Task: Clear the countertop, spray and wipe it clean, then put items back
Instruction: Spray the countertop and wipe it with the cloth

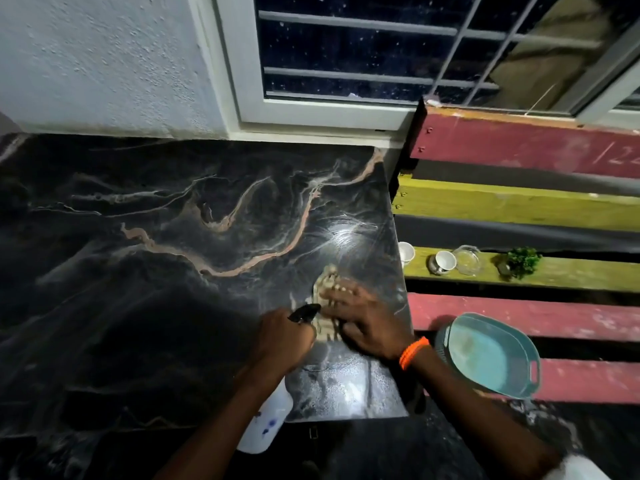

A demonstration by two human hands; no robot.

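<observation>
Left hand [282, 336] has its grip closed around the neck of a spray bottle [268, 422], fingers at the black trigger head; the white bottle body hangs down past the front edge of the desk [156, 237], tilted, nozzle toward the right hand. Right hand [363, 320] lies flat, fingers spread, palm pressing a beige cloth [327, 289] onto the desk near its right edge; hand and cloth are motion-blurred, so the exact finger grip on the cloth can't be told. Orange band [414, 351] on the right wrist. The desk is dark marble with pale veins, bare apart from hands and cloth; it has a bright glare spot just beyond the cloth and a wet-looking sheen near the front right corner. Right of the desk sits a bench of red and yellow slats [519, 202]. On a yellow slat: two white cups [445, 261], a clear glass dish [467, 259] just beside them, and a small green plant [521, 261] further right. A teal tray [491, 355] rests on a red slat, close to the right forearm. Barred window [363, 46] behind the desk, dark outside.
</observation>
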